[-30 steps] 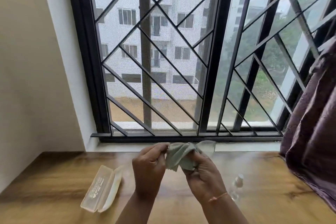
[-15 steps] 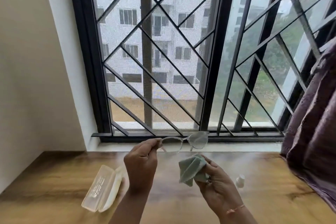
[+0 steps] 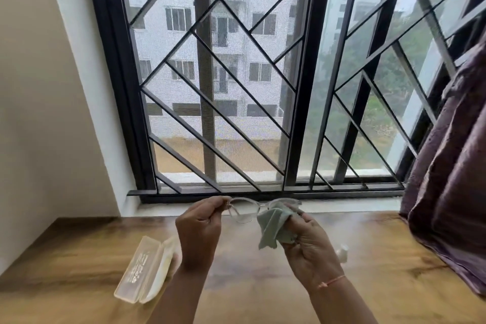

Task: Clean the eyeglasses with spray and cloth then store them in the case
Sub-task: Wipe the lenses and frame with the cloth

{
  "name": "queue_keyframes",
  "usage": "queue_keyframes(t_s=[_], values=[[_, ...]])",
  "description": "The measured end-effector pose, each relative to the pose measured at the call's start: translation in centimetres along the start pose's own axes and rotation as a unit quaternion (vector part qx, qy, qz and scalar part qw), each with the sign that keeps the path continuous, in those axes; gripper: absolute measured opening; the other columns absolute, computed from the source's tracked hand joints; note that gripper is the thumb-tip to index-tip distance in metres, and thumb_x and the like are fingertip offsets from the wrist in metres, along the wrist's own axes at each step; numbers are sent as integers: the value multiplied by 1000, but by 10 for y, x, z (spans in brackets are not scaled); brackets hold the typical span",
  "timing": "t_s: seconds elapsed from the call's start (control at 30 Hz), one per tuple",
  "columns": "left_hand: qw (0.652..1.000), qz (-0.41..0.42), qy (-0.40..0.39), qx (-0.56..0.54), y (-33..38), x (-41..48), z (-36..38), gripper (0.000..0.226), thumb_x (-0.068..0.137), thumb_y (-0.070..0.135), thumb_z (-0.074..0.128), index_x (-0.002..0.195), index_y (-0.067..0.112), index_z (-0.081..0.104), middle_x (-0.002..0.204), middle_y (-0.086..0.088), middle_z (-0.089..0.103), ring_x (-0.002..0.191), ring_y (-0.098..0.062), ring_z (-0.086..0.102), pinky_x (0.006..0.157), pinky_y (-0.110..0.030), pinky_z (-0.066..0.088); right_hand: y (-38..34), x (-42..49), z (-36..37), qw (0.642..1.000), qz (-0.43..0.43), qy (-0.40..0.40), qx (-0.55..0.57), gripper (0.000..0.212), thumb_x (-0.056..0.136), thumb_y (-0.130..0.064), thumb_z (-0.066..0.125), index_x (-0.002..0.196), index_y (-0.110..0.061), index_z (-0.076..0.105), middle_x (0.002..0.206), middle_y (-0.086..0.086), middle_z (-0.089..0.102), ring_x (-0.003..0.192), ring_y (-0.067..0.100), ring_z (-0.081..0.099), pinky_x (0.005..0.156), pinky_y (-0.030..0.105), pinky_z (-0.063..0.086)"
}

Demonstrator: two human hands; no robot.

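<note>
Right now left hand (image 3: 199,229) pinches the eyeglasses (image 3: 252,209) at their left end, thumb and fingers closed on the frame corner by the hinge. Right hand (image 3: 306,242) is clamped on the cloth (image 3: 273,226), a pale green wad pressed against the right lens, loose corner hanging down below the fingers. Eyeglasses are clear-framed, held up in the air above the table (image 3: 263,284), between the two hands, long axis running left to right, roughly level. Left lens is bare and visible; right lens mostly covered by cloth and fingers. Temples hard to make out, cannot tell whether folded.

Case (image 3: 146,271) lies open on the table, left of and below the left forearm, translucent, long axis running diagonally from near-left to far-right. Spray bottle (image 3: 342,252) sits on the table just right of the right hand, only its white cap partly showing. Thin orange thread around the right wrist. Window grille (image 3: 223,87) behind, purple curtain (image 3: 452,179) at far right.
</note>
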State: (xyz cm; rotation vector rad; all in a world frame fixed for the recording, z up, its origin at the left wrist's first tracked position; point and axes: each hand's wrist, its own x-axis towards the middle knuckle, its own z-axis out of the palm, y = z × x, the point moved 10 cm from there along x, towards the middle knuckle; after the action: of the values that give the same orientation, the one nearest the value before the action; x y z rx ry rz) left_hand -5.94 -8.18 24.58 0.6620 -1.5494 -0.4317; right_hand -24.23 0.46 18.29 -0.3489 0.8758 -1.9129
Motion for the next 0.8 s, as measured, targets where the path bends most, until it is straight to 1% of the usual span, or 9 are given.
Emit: queue_keyframes(t_s=[0.07, 0.17, 0.23, 0.33, 0.47, 0.6, 0.67, 0.73, 0.8], values=[[1000, 7, -7, -7, 3, -1, 1, 19, 68, -1, 70, 82, 10, 75, 79, 7, 71, 79, 2, 66, 74, -11, 52, 0, -1, 0, 1000, -4, 4, -27, 46, 60, 8, 61, 106, 7, 55, 80, 22, 63, 62, 26, 66, 41, 28, 47], [1000, 9, -8, -15, 4, -3, 1, 21, 67, -2, 69, 83, 11, 75, 79, 7, 71, 76, -3, 67, 73, -15, 54, -2, 2, -5, 998, -19, 30, -44, 27, 69, 13, 60, 92, 1, 60, 80, 17, 61, 61, 20, 65, 45, 24, 50], [1000, 11, -5, -18, 4, -4, 0, 21, 67, -2, 69, 82, 11, 75, 78, 8, 71, 76, -2, 67, 72, -15, 54, -5, 4, -5, 997, -32, 38, -54, 22, 66, 9, 65, 83, -3, 61, 78, 15, 62, 60, 18, 65, 47, 24, 51], [999, 19, -7, -27, 7, -4, 1, 20, 67, -1, 70, 83, 11, 75, 78, 7, 71, 76, -1, 68, 72, -15, 54, -9, 7, -7, 995, -44, 59, -62, 21, 58, -8, 72, 77, -4, 64, 73, 10, 65, 65, 20, 64, 57, 29, 51], [999, 21, -4, -26, 11, -2, 0, 21, 67, -3, 69, 83, 10, 75, 79, 10, 69, 79, 7, 65, 74, -9, 51, -10, 9, -7, 997, -30, 72, -31, 35, 58, -24, 71, 83, 0, 64, 77, 13, 65, 78, 28, 60, 67, 36, 50], [999, 7, 5, -31, 8, 2, -2, 24, 66, -1, 69, 85, 13, 73, 78, 11, 68, 77, 12, 63, 73, -7, 49, -9, 9, -3, 998, -1, 57, -12, 39, 68, -32, 65, 91, 0, 63, 86, 16, 67, 82, 30, 63, 60, 33, 53], [1000, 6, 9, -24, 6, 4, -3, 21, 66, 1, 70, 84, 11, 74, 78, 10, 68, 77, 11, 63, 73, -7, 49, -8, 9, 0, 999, 15, 30, -5, 38, 78, -31, 61, 96, 2, 62, 93, 20, 68, 84, 31, 66, 61, 33, 55], [1000, 3, 11, -16, 3, 5, -4, 17, 66, 2, 70, 81, 8, 75, 78, 9, 68, 78, 14, 62, 73, -5, 48, -8, 8, 0, 1000, 26, 7, -14, 25, 87, -21, 56, 93, 3, 62, 90, 22, 67, 78, 28, 67, 60, 31, 55], [1000, -1, 12, -12, 1, 5, -5, 17, 67, 3, 70, 81, 9, 75, 77, 8, 69, 77, 9, 63, 73, -6, 48, -8, 7, -3, 999, 33, 1, -26, 12, 73, -6, 60, 81, 2, 64, 79, 20, 62, 67, 24, 59, 58, 26, 51]])
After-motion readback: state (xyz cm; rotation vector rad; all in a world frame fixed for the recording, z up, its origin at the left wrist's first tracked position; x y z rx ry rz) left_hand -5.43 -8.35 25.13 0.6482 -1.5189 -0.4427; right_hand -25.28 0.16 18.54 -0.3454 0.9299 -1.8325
